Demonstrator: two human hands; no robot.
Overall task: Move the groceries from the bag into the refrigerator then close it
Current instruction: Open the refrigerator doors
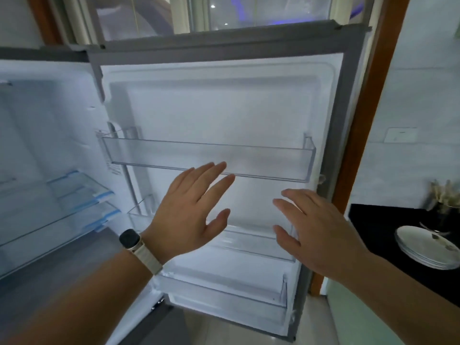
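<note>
The refrigerator door (224,108) stands wide open, its white inner side facing me. It carries a clear upper door bin (261,160) and lower door bins (249,245), and I see nothing in them. My left hand (189,210), with a watch on the wrist, is held up flat with straight fingers in front of the door. My right hand (316,227) is likewise spread flat beside it. Neither hand holds anything. To the left is the refrigerator interior (37,145) with glass shelves (74,195). No bag or groceries are in view.
A black countertop (388,232) to the right holds a stack of plates (428,247) and a utensil holder (445,202). A brown wooden frame (368,120) runs behind the door's edge. A window (224,13) is above the refrigerator.
</note>
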